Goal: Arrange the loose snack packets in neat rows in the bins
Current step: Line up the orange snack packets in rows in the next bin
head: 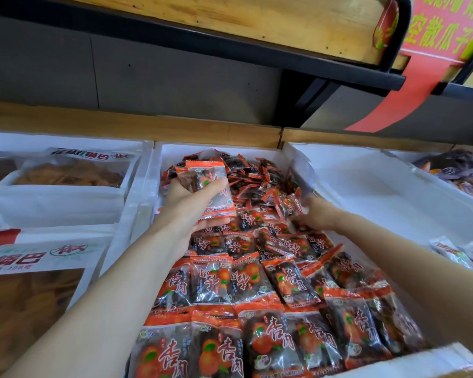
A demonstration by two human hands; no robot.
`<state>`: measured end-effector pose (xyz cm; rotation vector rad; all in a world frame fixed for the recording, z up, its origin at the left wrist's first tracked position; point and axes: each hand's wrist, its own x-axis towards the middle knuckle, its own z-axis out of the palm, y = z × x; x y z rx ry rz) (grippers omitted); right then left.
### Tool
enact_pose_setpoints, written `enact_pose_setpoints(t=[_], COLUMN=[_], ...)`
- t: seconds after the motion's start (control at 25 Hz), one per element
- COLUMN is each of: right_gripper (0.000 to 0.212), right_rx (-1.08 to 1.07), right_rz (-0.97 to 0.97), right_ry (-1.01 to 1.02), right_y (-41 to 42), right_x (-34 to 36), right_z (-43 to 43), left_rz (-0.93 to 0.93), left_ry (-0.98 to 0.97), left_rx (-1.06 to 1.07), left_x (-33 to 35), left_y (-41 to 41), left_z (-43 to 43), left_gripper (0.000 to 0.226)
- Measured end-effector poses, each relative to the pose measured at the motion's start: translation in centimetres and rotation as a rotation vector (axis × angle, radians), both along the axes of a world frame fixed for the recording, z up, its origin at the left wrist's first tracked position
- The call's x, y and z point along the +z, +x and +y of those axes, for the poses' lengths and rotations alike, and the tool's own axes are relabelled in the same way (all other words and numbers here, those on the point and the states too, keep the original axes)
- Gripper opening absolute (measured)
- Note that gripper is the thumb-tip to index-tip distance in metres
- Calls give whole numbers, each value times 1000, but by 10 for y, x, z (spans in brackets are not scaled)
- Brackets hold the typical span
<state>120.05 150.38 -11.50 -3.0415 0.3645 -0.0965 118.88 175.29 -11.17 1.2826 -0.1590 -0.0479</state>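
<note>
Orange-and-clear plastic snack packets fill the white foam bin. Our left hand curls its fingers round a small stack. Our right hand is blurred, fingers unreadable. We should lay each packet flat, label up, extending the rows.

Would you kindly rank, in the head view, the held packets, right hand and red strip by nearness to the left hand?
1. held packets: in the left hand.
2. right hand: across the bin.
3. red strip: hanging, upper right.
</note>
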Motion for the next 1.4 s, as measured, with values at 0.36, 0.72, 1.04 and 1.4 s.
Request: enact_pose_setpoints(t=[0.36,0.72,1.04,1.4], right_gripper=[31,68,67,26], right_rx=[74,4,-68,207], right_rz=[26,-57,-299,-541], right_ry=[109,151,433,499], right_y=[18,60,66,33], right_x=[-17,-22,-19,26], right_z=[-25,-22,-19,-10], left_rz=[-3,-13,-21,-36], left_ry=[40,36,68,79], left_rx=[-9,20,4,18], left_x=[-2,0,-3,-5], left_y=[3,2,8,4], left_z=[-2,-1,0,2], left_gripper=[46,46,46,35])
